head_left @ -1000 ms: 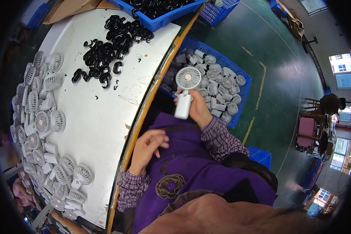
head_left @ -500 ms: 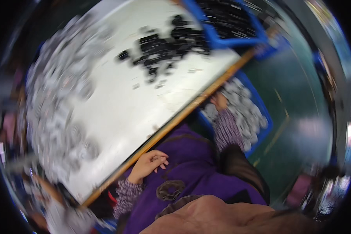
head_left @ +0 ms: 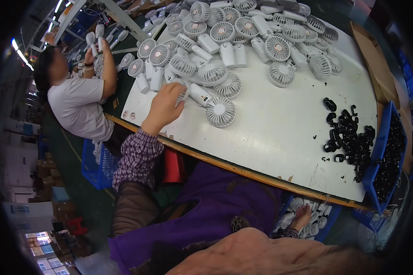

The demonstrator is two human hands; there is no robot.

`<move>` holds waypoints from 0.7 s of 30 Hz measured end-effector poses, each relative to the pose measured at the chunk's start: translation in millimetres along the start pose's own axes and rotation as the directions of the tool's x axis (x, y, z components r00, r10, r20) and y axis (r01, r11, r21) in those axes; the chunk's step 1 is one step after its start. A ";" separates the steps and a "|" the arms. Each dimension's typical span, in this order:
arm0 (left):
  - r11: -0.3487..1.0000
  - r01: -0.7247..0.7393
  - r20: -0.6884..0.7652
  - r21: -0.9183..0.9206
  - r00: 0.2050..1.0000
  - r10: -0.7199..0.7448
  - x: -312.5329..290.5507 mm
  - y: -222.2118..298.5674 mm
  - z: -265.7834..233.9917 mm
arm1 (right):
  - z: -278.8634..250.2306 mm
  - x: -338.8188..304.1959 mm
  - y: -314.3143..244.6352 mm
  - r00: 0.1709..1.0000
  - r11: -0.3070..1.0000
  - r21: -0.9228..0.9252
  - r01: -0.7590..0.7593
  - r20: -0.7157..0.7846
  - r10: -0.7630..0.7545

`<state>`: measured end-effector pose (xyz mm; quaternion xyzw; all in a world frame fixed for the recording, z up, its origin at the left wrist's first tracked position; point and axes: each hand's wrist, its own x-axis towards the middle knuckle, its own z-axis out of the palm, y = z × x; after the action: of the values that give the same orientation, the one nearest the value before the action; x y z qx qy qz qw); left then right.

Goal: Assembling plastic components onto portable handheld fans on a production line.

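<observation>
White-topped, the big table fills most of my view from this remote end, its wooden edge slanting down to the right. Beside its far left corner I see a person in a white shirt. Below the near edge, by the purple apron, sits a blue basket filled with pale fans; at the left stands another blue crate with a few white pieces, too small for me to identify. On the table's right end a blue tray leans, loaded with black parts, next to a brown cardboard flap. My left hand rests over a fan at the near side of the heap, fingers half-bent; I can't tell whether they grip it. My right hand is in among the fans in the basket, fingers loosely bent, and whether it has hold of one I cannot make out. White handheld fans lie heaped along the table's far side. Smallest are the black clips, piled loose beside the tray.
</observation>
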<state>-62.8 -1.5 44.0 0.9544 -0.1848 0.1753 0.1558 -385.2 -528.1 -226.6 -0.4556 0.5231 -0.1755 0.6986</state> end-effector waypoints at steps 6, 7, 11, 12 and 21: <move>0.903 -0.411 0.315 0.122 0.879 0.358 31.8 7.4 39.0 | 43.2 -44.4 -72.2 0.967 0.968 0.027 0.250 0.044 -0.251; 0.899 -0.420 0.393 0.127 0.853 0.343 37.6 9.3 42.4 | 47.3 -52.3 -78.3 0.960 0.960 0.072 0.270 0.051 -0.274; 0.906 -0.422 0.413 0.039 0.832 0.370 36.9 7.6 35.0 | 85.7 -88.2 -108.2 0.943 0.945 0.021 0.327 -0.072 -0.325; 0.900 -0.433 0.322 -0.044 0.847 0.423 36.7 8.9 37.2 | 79.5 -89.1 -107.0 0.919 0.919 -0.003 0.394 -0.036 -0.394; 0.730 -0.360 0.045 -0.581 0.881 0.470 8.0 141.1 102.2 | 227.8 -165.3 -163.6 0.459 0.643 0.104 0.759 0.614 -0.642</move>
<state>-85.0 -165.5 -11.0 0.8129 -0.4508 0.0527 0.3650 -209.1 -391.2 10.5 -0.7227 0.0513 -0.2444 0.6445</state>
